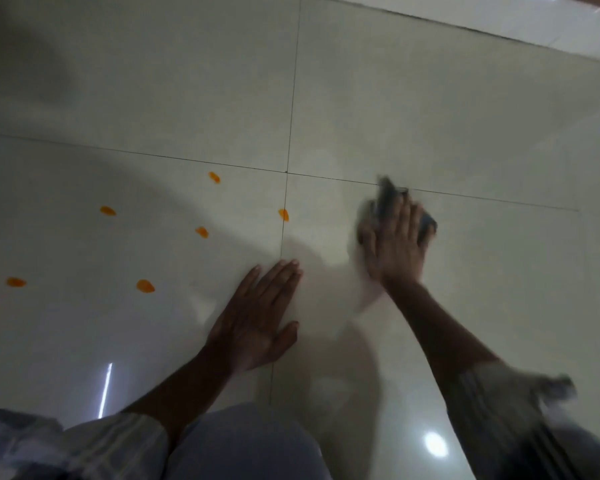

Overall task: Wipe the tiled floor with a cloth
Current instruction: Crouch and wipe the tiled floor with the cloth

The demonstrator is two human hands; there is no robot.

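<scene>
Glossy pale tiles with thin dark grout lines make up the floor (465, 133). My right hand (395, 244) presses flat on a dark grey-blue cloth (388, 194), blurred by motion, right of the tile crossing; the cloth shows beyond my fingertips and at both sides of the hand. My left hand (257, 320) rests flat on the floor with fingers together, holding nothing, just left of the vertical grout line. Several orange smears lie on the tile to the left, such as one orange smear (283, 214) on the grout line and another orange smear (145, 286) left of my left hand.
A raised white tile edge or skirting (534, 26) runs diagonally across the top right. My knees in light fabric (243, 441) fill the bottom centre. Light reflections glint on the floor near the bottom.
</scene>
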